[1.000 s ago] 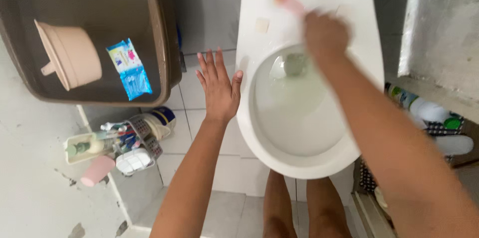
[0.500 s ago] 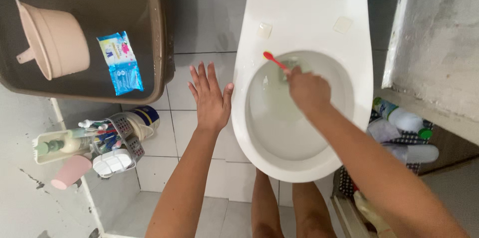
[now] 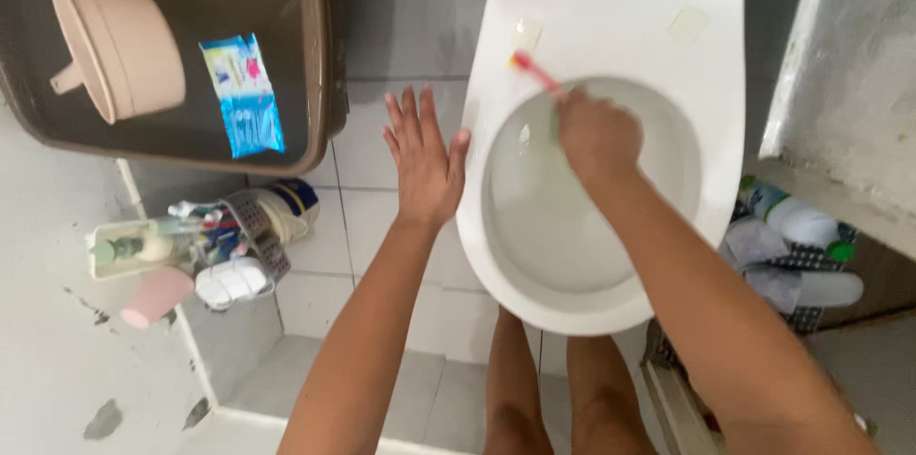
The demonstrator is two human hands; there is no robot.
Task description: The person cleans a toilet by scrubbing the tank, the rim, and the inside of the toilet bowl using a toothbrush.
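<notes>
- Head view: the right hand [image 3: 596,135] is closed around a red-handled brush [image 3: 532,72], held over the back of the white toilet bowl [image 3: 582,307].
- The left hand [image 3: 425,164] hovers just left of the bowl's rim, fingers spread open, holding nothing.
- A brown water tub [image 3: 320,54] sits farther left of the bowl.

Pale tiled floor [image 3: 382,217] under white toilet [image 3: 611,35], brown tub [image 3: 320,54].

Home bathroom: white toilet bowl [image 3: 611,312] on pale floor tiles [image 3: 382,217], brown water tub [image 3: 320,64] holding a beige dipper [image 3: 124,35], wire caddy [image 3: 253,226] crammed with toothbrushes and soap, bottles [image 3: 792,221] along the wall.
</notes>
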